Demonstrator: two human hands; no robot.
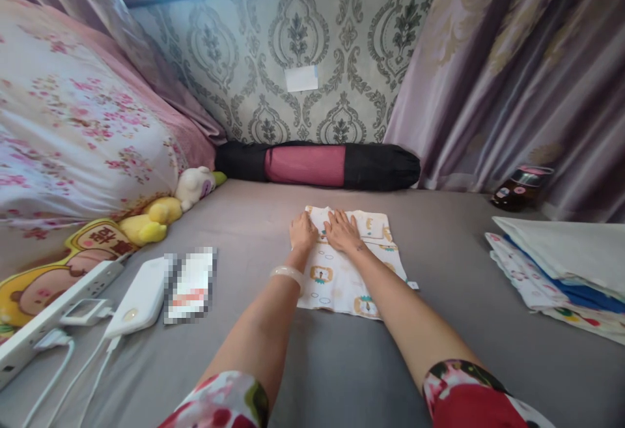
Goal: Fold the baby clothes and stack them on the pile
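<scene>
A small white cloth with a printed pattern lies flat on the grey bed sheet. My left hand rests on the cloth's far left part, fingers lying flat; a pale bangle sits on that wrist. My right hand lies right beside it on the cloth's upper middle, fingers stretched out and pressing down. Both hands hold nothing.
A black and pink rolled bag lies along the wall. Plush toys, a power strip, a white power bank and cables sit at the left. A stack of folded cloths and a dark jar are at the right.
</scene>
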